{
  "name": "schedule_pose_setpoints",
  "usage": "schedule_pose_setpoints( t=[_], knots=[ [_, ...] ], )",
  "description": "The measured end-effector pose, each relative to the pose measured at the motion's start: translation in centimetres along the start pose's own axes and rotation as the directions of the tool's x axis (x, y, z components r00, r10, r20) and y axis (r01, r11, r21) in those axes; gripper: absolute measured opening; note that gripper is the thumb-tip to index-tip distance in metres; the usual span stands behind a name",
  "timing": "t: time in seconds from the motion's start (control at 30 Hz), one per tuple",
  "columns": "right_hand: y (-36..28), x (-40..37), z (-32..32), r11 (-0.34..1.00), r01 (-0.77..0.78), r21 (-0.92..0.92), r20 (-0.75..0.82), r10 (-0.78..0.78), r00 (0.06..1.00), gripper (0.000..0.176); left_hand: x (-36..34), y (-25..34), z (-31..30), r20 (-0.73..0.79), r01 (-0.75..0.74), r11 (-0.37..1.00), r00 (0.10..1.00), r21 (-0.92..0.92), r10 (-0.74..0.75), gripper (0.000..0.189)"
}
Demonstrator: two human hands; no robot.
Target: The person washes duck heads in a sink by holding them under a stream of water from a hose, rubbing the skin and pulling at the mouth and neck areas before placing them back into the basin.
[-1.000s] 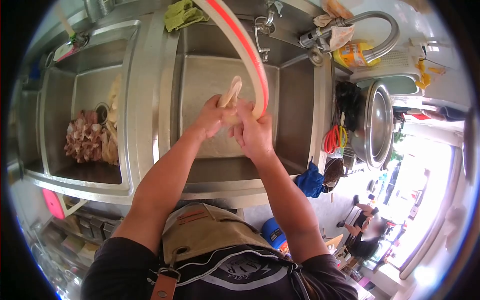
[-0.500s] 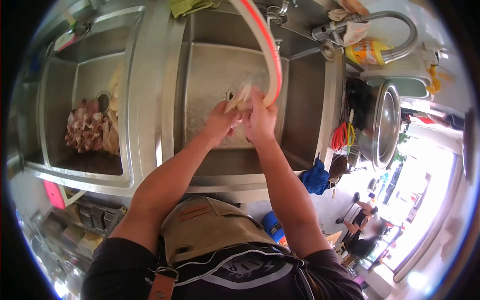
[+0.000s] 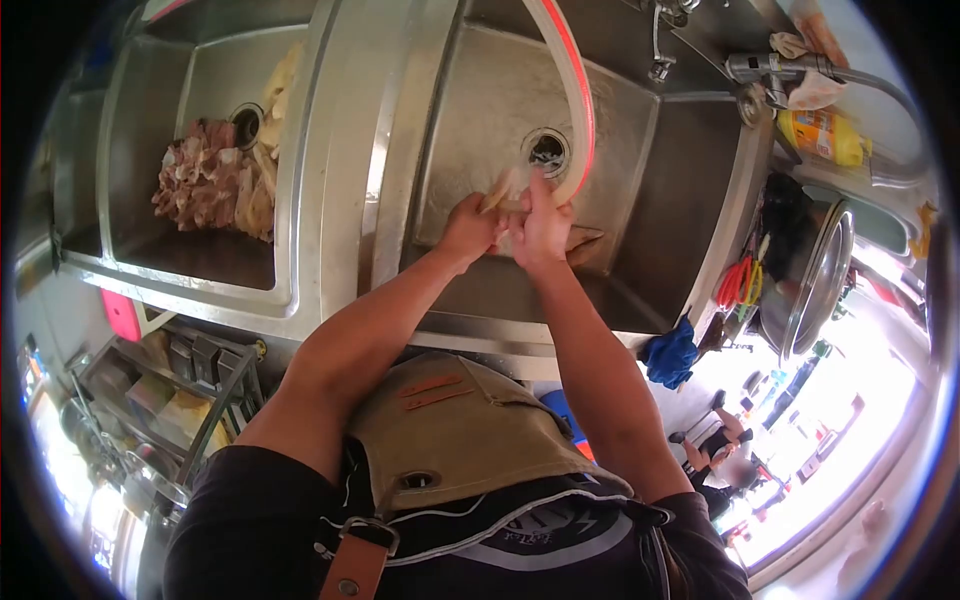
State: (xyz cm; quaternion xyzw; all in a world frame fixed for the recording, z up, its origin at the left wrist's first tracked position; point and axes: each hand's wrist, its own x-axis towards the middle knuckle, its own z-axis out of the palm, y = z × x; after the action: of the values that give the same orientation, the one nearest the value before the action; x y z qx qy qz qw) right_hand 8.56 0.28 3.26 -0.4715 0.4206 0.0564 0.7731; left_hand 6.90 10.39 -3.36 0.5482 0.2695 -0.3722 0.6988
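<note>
Both of my hands are close together over the right sink basin (image 3: 480, 110), just in front of its drain (image 3: 548, 150). My right hand (image 3: 540, 232) is closed round the end of a pale hose (image 3: 578, 120) with a red stripe, which arches in from above. In my left hand (image 3: 470, 232), the fingers are closed on a pale, yellowish piece of raw meat (image 3: 496, 190), partly hidden and blurred by water at the fingertips. A brownish, pointed piece (image 3: 584, 243) shows in the basin beside my right wrist.
Pinkish raw meat pieces (image 3: 205, 175) lie heaped in the left basin (image 3: 145, 110), with paler pieces (image 3: 262, 180) along its right side. A faucet (image 3: 660, 65), a yellow bottle (image 3: 825, 137), a blue cloth (image 3: 668, 353) and a large metal lid (image 3: 820, 280) are around the right basin. Another person (image 3: 715, 460) sits farther off.
My view has shifted, so the sinks appear farther right and tilted. The drain now shows beyond my hands, and the brownish piece is visible beside my right wrist. Both hands keep their hold.
</note>
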Motion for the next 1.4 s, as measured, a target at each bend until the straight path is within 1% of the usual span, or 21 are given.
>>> schedule_pose_setpoints(
  t=[0.13,0.23,0.33,0.43,0.5,0.57,0.67,0.73,0.83,0.97,1.03,1.07,1.13,1.17,1.23,1.3,1.33,1.4],
  knots=[
    [0.6,0.4,0.2,1.000,-0.020,-0.006,-0.018,0.020,1.000,0.029,0.4,-0.7,-0.5,0.010,-0.007,1.000,1.000,-0.005,0.007,0.011],
    [0.5,1.0,-0.4,1.000,-0.017,-0.020,-0.010,0.017,1.000,0.030,0.7,-0.5,-0.2,0.034,0.006,1.000,0.999,0.002,-0.006,0.011],
    [0.7,0.8,-0.2,0.999,-0.020,-0.026,-0.069,0.019,0.997,0.030,0.2,0.4,0.1,0.039,-0.017,1.000,0.999,-0.005,0.017,0.016],
    [1.2,0.8,-0.5,0.997,-0.045,-0.065,-0.055,0.041,0.998,0.028,0.2,0.0,0.0,0.089,-0.014,0.991,0.996,-0.130,0.026,0.027],
    [1.1,0.3,-0.5,0.995,0.000,-0.096,-0.055,-0.006,0.998,0.023,0.8,0.2,-0.2,0.092,0.111,0.974,0.991,-0.197,-0.094,0.037],
    [0.7,-0.3,-0.6,0.992,-0.021,-0.123,-0.033,0.017,0.999,0.025,1.1,-0.5,-0.4,0.041,0.110,0.977,0.994,-0.181,-0.104,0.036],
    [2.6,0.3,-1.1,0.988,0.100,-0.118,-0.002,-0.101,0.995,0.023,2.4,-2.1,-0.9,-0.009,0.073,0.979,0.997,-0.193,-0.076,0.032],
    [2.9,0.5,-1.3,0.979,0.155,-0.135,0.019,-0.154,0.988,0.024,2.0,-1.6,-0.2,0.030,0.049,0.986,0.999,-0.160,-0.045,0.031],
    [4.6,1.5,-1.7,0.879,0.345,-0.328,0.005,-0.363,0.932,0.024,1.7,-1.3,0.2,0.068,0.050,0.986,0.997,-0.162,-0.040,0.029],
    [4.7,1.4,-1.5,0.878,0.304,-0.370,-0.030,-0.339,0.940,0.025,1.4,-1.2,0.3,0.073,0.067,0.983,0.996,-0.168,-0.055,0.029],
    [4.1,1.4,-1.8,0.878,0.303,-0.370,-0.011,-0.331,0.944,0.027,2.1,-1.6,-1.2,0.128,0.114,0.985,0.987,-0.130,-0.097,0.033],
    [3.4,1.3,-1.9,0.906,0.239,-0.349,0.002,-0.254,0.967,0.029,2.0,-1.3,-1.4,0.154,0.135,0.984,0.981,-0.115,-0.116,0.035],
    [2.1,1.1,-2.2,0.942,0.099,-0.322,0.041,-0.091,0.995,0.033,1.4,-1.5,-1.3,0.139,0.125,0.989,0.984,-0.080,-0.113,0.039],
    [1.5,1.0,-2.4,0.950,0.052,-0.307,0.045,-0.040,0.998,0.035,0.9,-1.6,-1.0,0.125,0.118,0.991,0.986,-0.070,-0.109,0.040],
    [0.7,0.9,-2.4,0.956,-0.046,-0.289,0.068,0.068,0.995,0.038,0.7,-1.7,-1.2,0.138,0.112,0.994,0.984,0.011,-0.113,0.029],
    [0.8,2.0,-2.5,0.949,-0.044,-0.313,0.072,0.069,0.995,0.032,0.5,-1.4,-1.3,0.110,0.119,0.992,0.986,0.040,-0.123,0.025],
    [1.0,2.3,-2.6,0.944,-0.043,-0.327,0.072,0.070,0.995,0.029,0.3,-1.4,-1.3,0.080,0.134,0.991,0.988,0.028,-0.135,0.026],
    [-0.4,2.3,-2.8,0.980,-0.057,-0.188,0.076,0.073,0.994,0.028,0.6,-0.9,-1.3,0.130,0.122,0.992,0.984,-0.024,-0.118,0.035]
  ],
)
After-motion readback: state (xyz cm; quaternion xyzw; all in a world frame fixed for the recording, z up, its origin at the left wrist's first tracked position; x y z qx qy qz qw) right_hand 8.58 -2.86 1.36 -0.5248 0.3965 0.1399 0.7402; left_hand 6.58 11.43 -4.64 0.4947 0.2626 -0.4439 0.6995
